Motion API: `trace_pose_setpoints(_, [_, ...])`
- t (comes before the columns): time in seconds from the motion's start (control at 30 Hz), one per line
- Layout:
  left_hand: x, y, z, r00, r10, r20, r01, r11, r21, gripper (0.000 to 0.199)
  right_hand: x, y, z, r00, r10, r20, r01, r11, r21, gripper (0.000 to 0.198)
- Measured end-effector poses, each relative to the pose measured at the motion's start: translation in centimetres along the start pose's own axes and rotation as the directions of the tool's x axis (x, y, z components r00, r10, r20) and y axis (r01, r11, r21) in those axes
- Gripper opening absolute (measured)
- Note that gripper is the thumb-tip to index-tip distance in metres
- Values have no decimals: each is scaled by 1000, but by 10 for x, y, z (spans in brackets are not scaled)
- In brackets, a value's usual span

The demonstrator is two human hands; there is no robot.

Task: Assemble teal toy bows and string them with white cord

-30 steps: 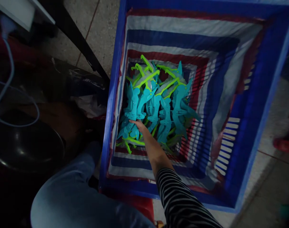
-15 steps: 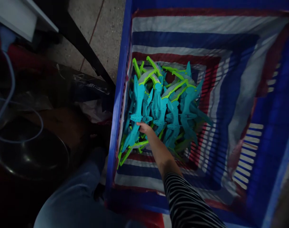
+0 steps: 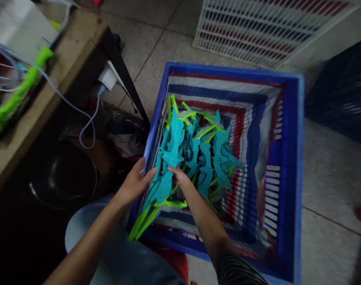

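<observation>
A turquoise toy bow [image 3: 172,148] with lime-green ends leans along the left wall of a blue crate [image 3: 298,170], its lower end over the near rim. My right hand [image 3: 180,178] is closed on the bow's middle, most of its fingers hidden behind the plastic. My left hand [image 3: 135,182] is at the crate's left rim with thumb and fingers apart. Its thumb tip comes close to the same bow; whether they touch I cannot tell. Several similar bows [image 3: 206,164] stand packed side by side to the right, inside the crate's striped lining [image 3: 251,130].
Left of the crate stands a wooden table [image 3: 76,43] with cables and a lime-green piece [image 3: 20,95] on it. A black round seat [image 3: 67,174] is below. Beyond the crate is a white slatted basket [image 3: 257,31]; a dark blue crate [image 3: 343,95] is at right.
My left hand has come into view beside the leftmost bow. That bow has risen and tilted, held by my right hand. The view has pulled back, showing the table and the white basket.
</observation>
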State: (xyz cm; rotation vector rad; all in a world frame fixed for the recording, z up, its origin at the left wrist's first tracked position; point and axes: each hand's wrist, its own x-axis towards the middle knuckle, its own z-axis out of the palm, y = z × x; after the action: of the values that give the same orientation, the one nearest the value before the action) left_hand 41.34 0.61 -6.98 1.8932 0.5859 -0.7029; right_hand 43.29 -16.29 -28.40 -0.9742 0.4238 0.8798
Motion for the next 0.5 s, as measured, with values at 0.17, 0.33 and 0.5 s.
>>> trace_pose_setpoints(0.17, [11,82,17,946,312,92,-301,947,-115,79,-70,-84,48,954,-291,67,291,957,18,64])
trace_pose_setpoints(0.33, [-90,136,-48,875,483,10,-479,864,155,79,-151,-120,180,840,-494,226,488,869,84,53])
trace_pose_setpoints(0.5, [-237,79,-97,986,162,-42,-144,951,274,76,-263,1,276,890,-174,422,266,949,-169,51])
